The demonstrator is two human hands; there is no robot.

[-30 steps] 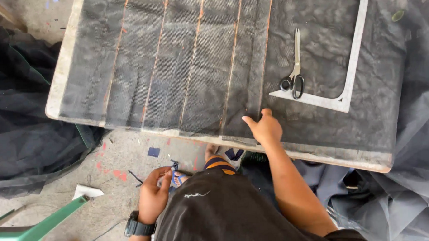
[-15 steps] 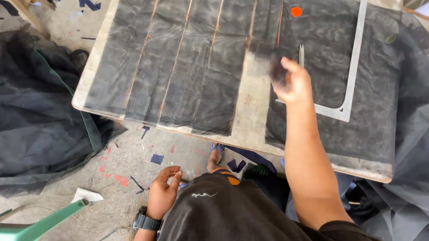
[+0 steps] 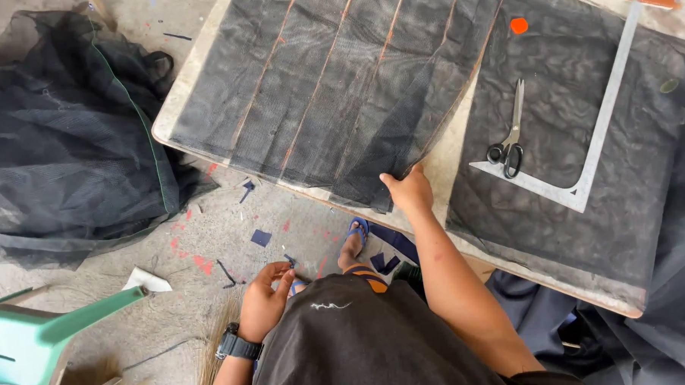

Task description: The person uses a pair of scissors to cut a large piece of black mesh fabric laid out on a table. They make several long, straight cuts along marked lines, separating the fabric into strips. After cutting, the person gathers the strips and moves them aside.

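Note:
Several strips of black mesh (image 3: pixel 316 87) lie side by side on a low wooden table (image 3: pixel 451 154). My right hand (image 3: pixel 409 190) pinches the near corner of the rightmost strip at the table's front edge, thumb on top, and that strip is bunched and pulled slantwise. My left hand (image 3: pixel 266 298), with a black watch on the wrist, hangs over the floor by my side, fingers loosely curled and holding nothing. Black-handled scissors (image 3: pixel 508 145) rest on a second sheet of mesh (image 3: pixel 574 93) to the right, beside a grey L-shaped ruler (image 3: pixel 595 149).
A big heap of black mesh (image 3: pixel 60 142) lies on the concrete floor at left. A green plastic chair (image 3: pixel 44 339) stands at bottom left. My foot in a blue sandal (image 3: pixel 353 241) is under the table edge. Dark cloth (image 3: pixel 643 326) hangs at right.
My right hand has come back from the scissors to the table's front edge and taken hold of the rightmost strip, which is now bunched. My left hand stays low.

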